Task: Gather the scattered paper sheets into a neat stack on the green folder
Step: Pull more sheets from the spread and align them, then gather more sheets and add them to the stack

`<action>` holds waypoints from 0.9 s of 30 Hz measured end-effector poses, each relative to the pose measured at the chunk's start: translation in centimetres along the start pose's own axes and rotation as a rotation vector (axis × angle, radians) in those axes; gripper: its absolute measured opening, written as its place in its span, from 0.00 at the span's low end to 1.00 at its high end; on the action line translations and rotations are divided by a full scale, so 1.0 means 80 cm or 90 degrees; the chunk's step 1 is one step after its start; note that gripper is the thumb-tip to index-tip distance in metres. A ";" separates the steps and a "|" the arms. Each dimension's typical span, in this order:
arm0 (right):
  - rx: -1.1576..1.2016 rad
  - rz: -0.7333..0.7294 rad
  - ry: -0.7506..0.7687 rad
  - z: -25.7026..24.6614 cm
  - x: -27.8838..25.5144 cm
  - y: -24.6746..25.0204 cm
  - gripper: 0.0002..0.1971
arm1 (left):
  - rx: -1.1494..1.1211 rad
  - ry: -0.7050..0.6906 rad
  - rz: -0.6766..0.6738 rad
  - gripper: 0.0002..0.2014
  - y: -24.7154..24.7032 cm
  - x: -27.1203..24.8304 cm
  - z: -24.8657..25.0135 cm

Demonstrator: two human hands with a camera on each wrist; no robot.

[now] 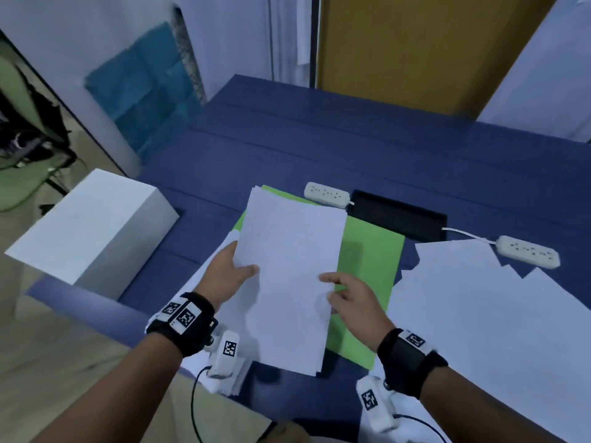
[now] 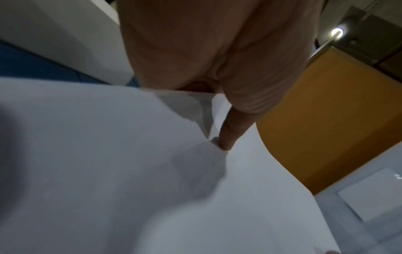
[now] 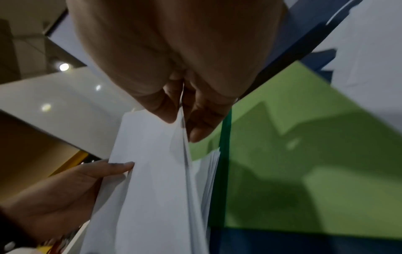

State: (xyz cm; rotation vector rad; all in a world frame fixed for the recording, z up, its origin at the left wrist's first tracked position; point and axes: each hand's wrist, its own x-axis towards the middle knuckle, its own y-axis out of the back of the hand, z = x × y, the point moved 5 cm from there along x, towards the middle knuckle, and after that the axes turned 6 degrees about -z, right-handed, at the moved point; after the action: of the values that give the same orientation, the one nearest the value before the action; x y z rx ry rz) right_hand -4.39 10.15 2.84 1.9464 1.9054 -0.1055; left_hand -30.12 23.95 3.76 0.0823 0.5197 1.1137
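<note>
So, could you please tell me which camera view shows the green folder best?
The head view: the green folder lies on the blue table, partly covered by the held paper sheets, with its outline readable. The right wrist view shows only a close, shadowed stretch of it; the left wrist view shows none.

A bundle of white paper sheets (image 1: 287, 276) is held raised above the green folder (image 1: 371, 266), which lies flat on the table. More loose white sheets (image 1: 499, 314) lie overlapping, apparently unaligned, right of the folder.
</note>
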 end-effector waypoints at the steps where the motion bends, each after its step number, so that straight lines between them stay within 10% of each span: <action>1: -0.015 -0.041 -0.017 0.000 0.010 -0.024 0.18 | 0.036 0.011 0.013 0.22 0.024 0.002 -0.017; 13: -0.193 -0.327 -0.173 0.004 0.072 -0.183 0.28 | 0.224 0.138 0.022 0.18 0.119 0.034 -0.133; 27: -0.266 -0.308 -0.211 0.003 0.083 -0.149 0.29 | 0.436 0.248 -0.001 0.45 0.093 0.048 -0.147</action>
State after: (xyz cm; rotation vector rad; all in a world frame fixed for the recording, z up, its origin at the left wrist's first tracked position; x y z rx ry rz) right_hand -15.49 16.08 -2.39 1.1024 1.9390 -0.1431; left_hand -40.18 28.37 -5.58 0.4660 1.2377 0.9099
